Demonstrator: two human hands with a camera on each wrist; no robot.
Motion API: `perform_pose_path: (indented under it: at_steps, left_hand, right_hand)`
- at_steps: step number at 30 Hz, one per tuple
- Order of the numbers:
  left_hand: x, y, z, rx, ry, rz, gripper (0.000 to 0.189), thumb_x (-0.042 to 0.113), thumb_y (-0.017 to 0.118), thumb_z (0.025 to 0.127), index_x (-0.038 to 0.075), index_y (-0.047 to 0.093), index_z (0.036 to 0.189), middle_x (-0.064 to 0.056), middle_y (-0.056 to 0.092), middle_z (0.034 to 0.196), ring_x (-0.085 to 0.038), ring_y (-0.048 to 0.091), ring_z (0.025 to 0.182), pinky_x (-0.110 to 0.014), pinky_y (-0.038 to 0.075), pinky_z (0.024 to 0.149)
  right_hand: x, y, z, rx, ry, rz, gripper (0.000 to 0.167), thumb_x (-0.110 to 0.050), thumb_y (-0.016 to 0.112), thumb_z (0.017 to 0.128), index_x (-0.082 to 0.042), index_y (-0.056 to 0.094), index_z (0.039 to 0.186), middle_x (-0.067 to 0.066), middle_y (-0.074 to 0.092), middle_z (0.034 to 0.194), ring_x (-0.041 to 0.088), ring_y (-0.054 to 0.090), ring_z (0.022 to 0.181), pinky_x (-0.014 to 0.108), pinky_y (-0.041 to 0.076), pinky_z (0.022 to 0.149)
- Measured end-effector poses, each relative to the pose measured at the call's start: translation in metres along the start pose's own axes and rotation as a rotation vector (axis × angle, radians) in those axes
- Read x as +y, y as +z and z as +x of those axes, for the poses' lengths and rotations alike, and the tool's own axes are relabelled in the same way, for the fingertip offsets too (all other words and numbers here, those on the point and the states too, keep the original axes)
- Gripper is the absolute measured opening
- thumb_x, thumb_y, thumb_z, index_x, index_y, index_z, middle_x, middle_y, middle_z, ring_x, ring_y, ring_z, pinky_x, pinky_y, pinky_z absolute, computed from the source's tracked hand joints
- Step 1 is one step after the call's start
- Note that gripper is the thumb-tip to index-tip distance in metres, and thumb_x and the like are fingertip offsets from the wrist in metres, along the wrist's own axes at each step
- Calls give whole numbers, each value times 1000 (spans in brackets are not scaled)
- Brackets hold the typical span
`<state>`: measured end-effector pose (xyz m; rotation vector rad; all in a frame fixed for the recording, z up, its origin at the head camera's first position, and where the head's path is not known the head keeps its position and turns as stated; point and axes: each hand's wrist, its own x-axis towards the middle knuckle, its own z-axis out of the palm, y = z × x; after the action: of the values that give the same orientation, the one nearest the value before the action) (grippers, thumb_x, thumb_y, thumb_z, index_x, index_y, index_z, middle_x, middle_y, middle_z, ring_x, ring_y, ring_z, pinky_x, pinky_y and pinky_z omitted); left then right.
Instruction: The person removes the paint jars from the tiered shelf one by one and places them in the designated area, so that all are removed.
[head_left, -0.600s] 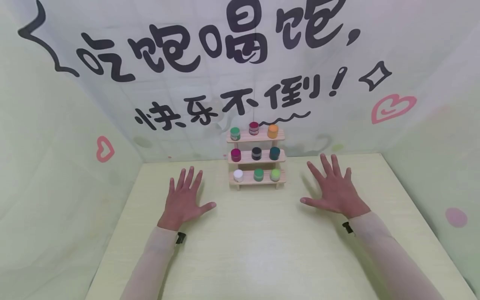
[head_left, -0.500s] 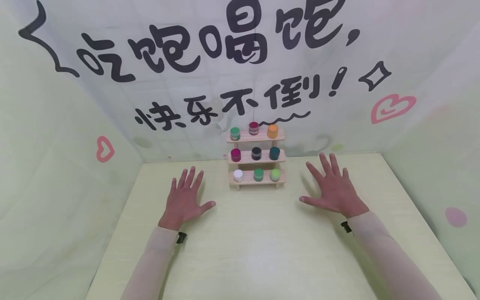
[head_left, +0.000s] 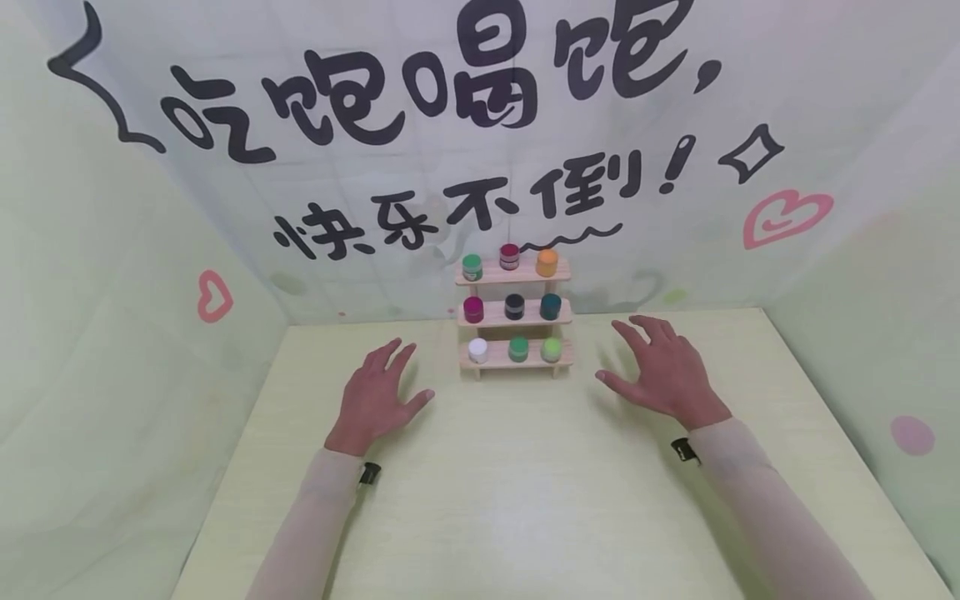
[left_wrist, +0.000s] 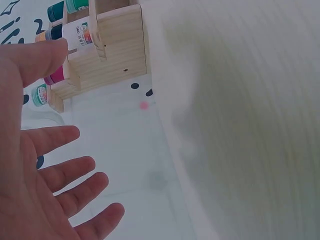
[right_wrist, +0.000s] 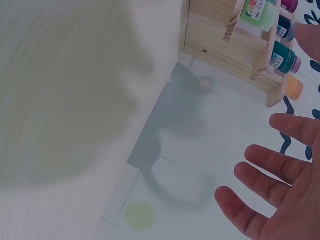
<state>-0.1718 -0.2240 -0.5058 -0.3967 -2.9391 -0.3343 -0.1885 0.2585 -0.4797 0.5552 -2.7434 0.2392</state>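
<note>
A three-tier wooden rack (head_left: 497, 360) stands at the back of the table and bears small paint jars in rows. The top tier has a green jar (head_left: 472, 267), a dark red jar (head_left: 509, 257) and an orange jar (head_left: 547, 263). Below sit magenta, black and teal jars; a white jar (head_left: 477, 350), a green one and a light green jar (head_left: 551, 349) fill the lowest tier. My left hand (head_left: 372, 402) hovers left of the rack, fingers spread and slightly bent, holding nothing. To the rack's right, my right hand (head_left: 669, 371) is likewise loosely spread, nothing in it.
The pale wooden table (head_left: 510, 500) stretches toward me in front of the rack. Light printed cloth (head_left: 420, 283) with black lettering hangs behind it, and cloth walls close off both sides. Each wrist wears a small black device.
Both hands have gone from flat, widely spread fingers to a more bent, raised pose. They have shifted slightly inward toward the rack; the jars stay on their tiers.
</note>
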Motion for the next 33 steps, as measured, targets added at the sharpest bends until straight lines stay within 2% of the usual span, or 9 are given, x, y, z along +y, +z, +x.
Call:
perform_pose_path:
  at_steps: [7, 10, 13, 17, 22, 24, 33]
  left_hand:
    - [5, 8, 4, 16, -8, -92, 78, 61, 67, 94, 21, 46, 158, -9, 46, 163, -36, 47, 146, -61, 61, 95]
    - [5, 11, 7, 19, -15, -157, 73, 58, 68, 95, 21, 50, 155, -9, 49, 160, -35, 49, 144, -62, 60, 97]
    - [6, 15, 10, 22, -19, -224, 68, 55, 69, 96, 20, 55, 151, -9, 52, 157, -35, 51, 143, -62, 56, 104]
    - [6, 20, 13, 30, -20, -299, 64, 52, 71, 96, 17, 57, 149, -9, 55, 153, -34, 54, 140, -58, 53, 111]
    - [7, 26, 19, 36, -15, -384, 64, 50, 72, 97, 15, 58, 148, -10, 58, 148, -33, 64, 126, -52, 59, 101]
    - [8, 27, 22, 39, -12, -415, 63, 49, 73, 97, 14, 58, 148, -10, 59, 146, -33, 66, 122, -51, 61, 98]
    - [19, 35, 32, 31, 0, -578, 53, 33, 76, 99, 9, 61, 144, -13, 63, 140, -33, 67, 122, -48, 63, 99]
  right_hand:
    - [-9, 11, 6, 78, -15, 87, 75, -56, 78, 83, -8, 65, 139, 21, 65, 134, 43, 61, 123, 63, 62, 79]
    - [-13, 17, 8, 96, -24, 115, 70, -53, 77, 84, -7, 67, 136, 20, 66, 132, 42, 62, 121, 61, 62, 76]
    - [-17, 24, 10, 94, -20, 152, 67, -51, 78, 85, -8, 67, 135, 19, 66, 132, 41, 62, 120, 60, 62, 76]
    - [-23, 31, 11, 94, -10, 195, 62, -50, 77, 87, -10, 68, 134, 17, 67, 132, 38, 62, 119, 58, 62, 77]
    - [-28, 37, 15, 120, -24, 220, 58, -47, 77, 88, -10, 69, 132, 16, 68, 130, 37, 64, 116, 55, 62, 74]
    - [-30, 38, 17, 132, -30, 232, 56, -44, 77, 88, -10, 68, 131, 16, 69, 128, 36, 64, 115, 54, 62, 75]
    - [-42, 42, 26, 143, -52, 361, 51, -30, 82, 88, -5, 68, 130, 17, 70, 123, 37, 66, 114, 56, 60, 90]
